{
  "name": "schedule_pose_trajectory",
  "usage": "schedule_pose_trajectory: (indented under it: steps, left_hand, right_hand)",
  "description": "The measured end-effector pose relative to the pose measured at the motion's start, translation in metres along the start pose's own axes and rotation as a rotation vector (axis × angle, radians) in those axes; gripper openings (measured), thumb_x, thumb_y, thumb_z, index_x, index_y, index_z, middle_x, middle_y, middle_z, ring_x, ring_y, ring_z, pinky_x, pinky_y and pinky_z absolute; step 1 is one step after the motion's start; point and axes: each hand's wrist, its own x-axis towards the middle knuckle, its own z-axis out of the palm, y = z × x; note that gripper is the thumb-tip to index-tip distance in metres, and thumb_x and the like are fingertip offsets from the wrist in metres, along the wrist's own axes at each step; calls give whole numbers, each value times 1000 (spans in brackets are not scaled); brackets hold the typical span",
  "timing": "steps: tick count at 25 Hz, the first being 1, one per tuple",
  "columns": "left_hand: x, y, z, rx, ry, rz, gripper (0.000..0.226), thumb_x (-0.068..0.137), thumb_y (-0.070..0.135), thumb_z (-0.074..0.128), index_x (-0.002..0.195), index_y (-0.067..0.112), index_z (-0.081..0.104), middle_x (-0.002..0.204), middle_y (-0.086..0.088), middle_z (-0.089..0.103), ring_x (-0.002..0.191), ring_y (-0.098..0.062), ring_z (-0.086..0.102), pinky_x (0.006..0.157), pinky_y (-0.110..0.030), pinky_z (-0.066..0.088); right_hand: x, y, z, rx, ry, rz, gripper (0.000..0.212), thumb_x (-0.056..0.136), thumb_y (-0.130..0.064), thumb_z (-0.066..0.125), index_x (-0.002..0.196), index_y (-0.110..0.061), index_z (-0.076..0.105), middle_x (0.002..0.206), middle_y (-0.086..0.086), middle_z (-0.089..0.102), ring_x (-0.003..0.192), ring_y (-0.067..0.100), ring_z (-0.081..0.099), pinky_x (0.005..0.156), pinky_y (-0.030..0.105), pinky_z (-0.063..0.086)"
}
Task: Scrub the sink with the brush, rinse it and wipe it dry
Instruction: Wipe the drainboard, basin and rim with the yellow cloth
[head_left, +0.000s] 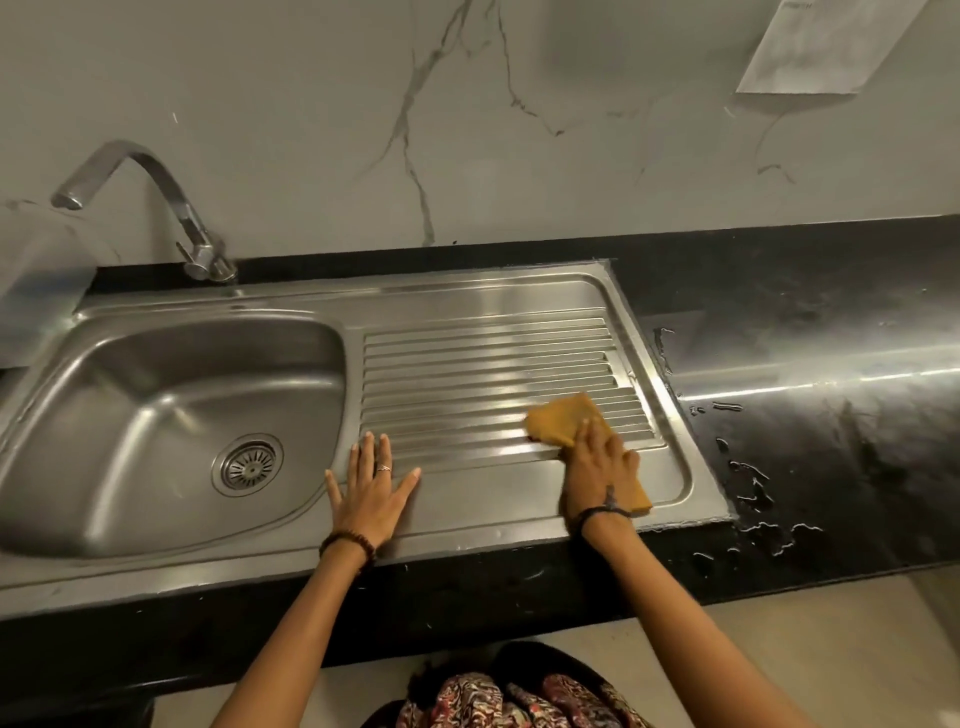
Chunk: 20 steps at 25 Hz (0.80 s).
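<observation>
A steel sink unit fills the counter: the bowl (130, 415) with its round drain (248, 464) lies at the left, and the ribbed drainboard (467, 364) at the right. A folded orange cloth (558, 418) lies on the drainboard's near right part. My right hand (597, 475) presses flat on the cloth with its fingers straight. My left hand (371, 493) rests flat on the smooth steel at the drainboard's near left, fingers spread, holding nothing. No brush is in view.
A chrome tap (156, 208) curves over the bowl from the back left. The black counter (831, 338) to the right carries puddles of water (753, 488). A marbled wall rises behind, with a paper sheet (826, 47) at the top right.
</observation>
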Motion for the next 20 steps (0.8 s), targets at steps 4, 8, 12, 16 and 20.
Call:
schedule_pose_trajectory:
  steps: [4,8,12,16,20]
  left_hand:
    - [-1,5,4,17,29,-44,69,96,54,24,147,24,-11,155,2,-19,144,-17,-14,112,-49,-12]
    - [-3,4,4,43,30,-72,68,96,52,23,148,23,-11,156,0,-19,145,-18,-11,114,-48,-9]
    - [-24,-8,6,23,93,-166,68,97,50,23,148,16,-6,156,-4,-15,145,-19,-7,116,-48,-6]
    - [-46,-26,7,55,154,-252,64,98,46,21,149,13,0,157,-4,-7,145,-19,-7,114,-47,-8]
    - [-61,-39,7,35,201,-317,58,100,41,22,149,13,10,158,-4,5,145,-19,-3,115,-47,-8]
  right_hand:
    - [16,54,-13,-72,4,54,53,96,-19,34,145,-10,16,145,13,30,128,30,34,101,41,33]
    - [12,81,-19,-93,-11,8,57,90,-22,44,142,-12,22,140,12,34,118,31,39,93,39,36]
    - [2,95,-19,17,-1,-1,48,92,-27,48,135,-10,37,130,16,41,112,33,45,91,40,40]
    - [-11,85,-11,364,-86,-5,40,92,-30,47,126,-8,44,120,18,50,105,35,54,86,41,48]
    - [-33,44,-4,167,-150,-408,53,94,-43,40,137,-14,30,134,10,35,103,26,54,84,34,49]
